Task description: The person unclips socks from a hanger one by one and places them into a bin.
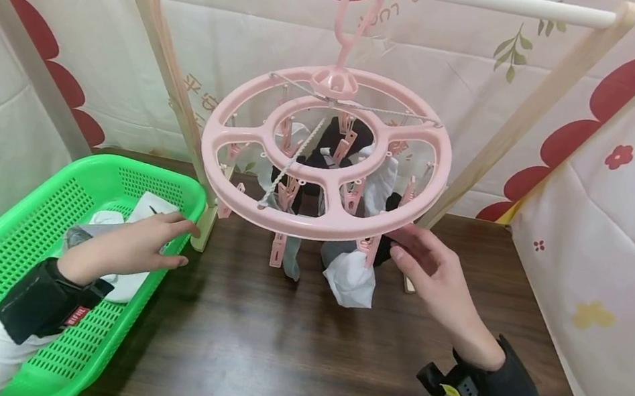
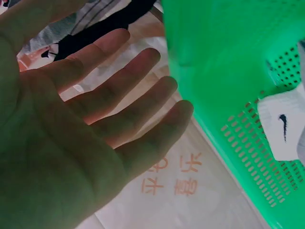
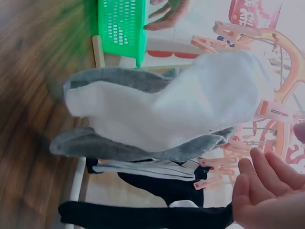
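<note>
Head view: several hung socks (image 1: 351, 282) dangle from the pink rack (image 1: 313, 227); white socks (image 2: 280, 125) in the green basket (image 1: 117, 340) apparently remain. The left hand (image 1: 134, 241), empty, spreads over its rim; the right hand (image 1: 434, 275), fingers parted, is beside a black sock (image 3: 143, 215).

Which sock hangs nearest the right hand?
The black sock whose upper end meets the right hand in its wrist view; the white sock and grey socks hang farther off.
</note>
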